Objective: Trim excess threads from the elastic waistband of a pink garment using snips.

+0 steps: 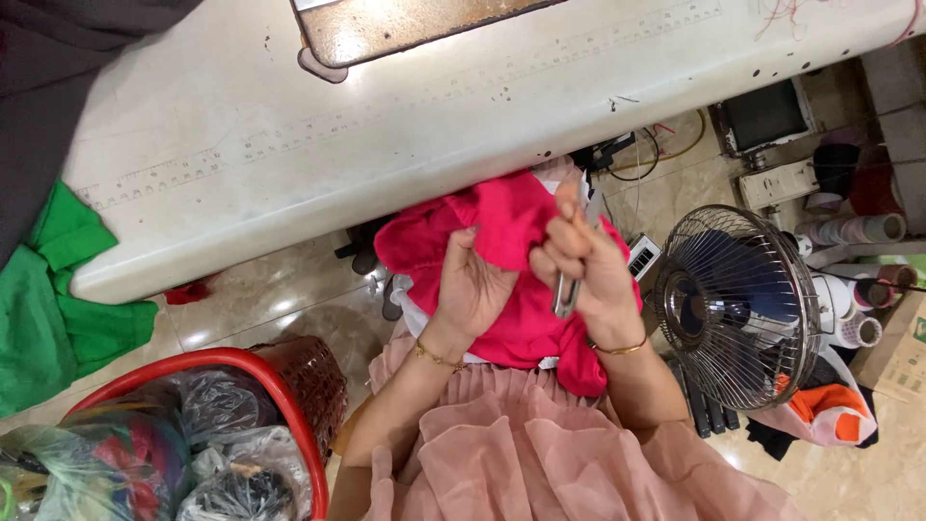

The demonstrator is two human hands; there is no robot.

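Closest in, both hands are up over the lap, above a pleated pale pink skirt (540, 453). The left hand (473, 285) is curled shut on a bunched fold of the bright pink fabric (511, 217), fingers dug into the cloth from below. The right hand (584, 260) is closed too, pinching the upper edge of the same cloth while gripping a small pair of metal snips (567, 289) that point down past the palm.

My read on handling: the fabric looks light, soft and totally limp — it slumps wherever it isn't held, so it'd want a pinch right at the edge or seam being worked, with the other hand keeping it taut. Not fragile, but likely easy to nick with those blades so close.

Just beside the knees there's a red basket (280, 396) stuffed with plastic bags on one side and a floor fan (738, 309) on the other. Farther out, the white desk (386, 145) runs across the top — green cloth (53, 289) hangs off its left end.
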